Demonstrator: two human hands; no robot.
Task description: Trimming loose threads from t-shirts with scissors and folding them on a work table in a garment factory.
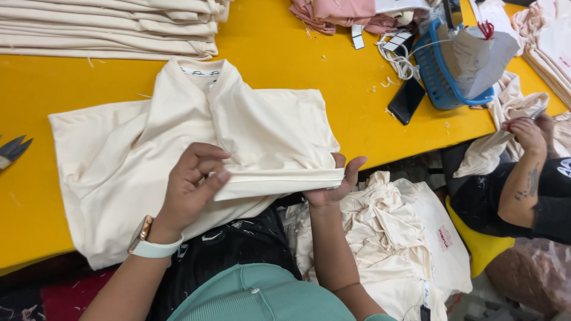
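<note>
A garment point(178, 131) is spread on the table point(279, 53) at frame centre, its folded hem held between the left hand point(190, 187) and the right hand point(336, 181). A stack of folded garments point(113, 27) is placed at upper left, a basket point(443, 74) at upper right, with a phone point(406, 100) just left of it. Scissors point(12, 151) are seen at the left edge. A heap of garments point(386, 238) is piled at lower right, beyond the table's edge.
</note>
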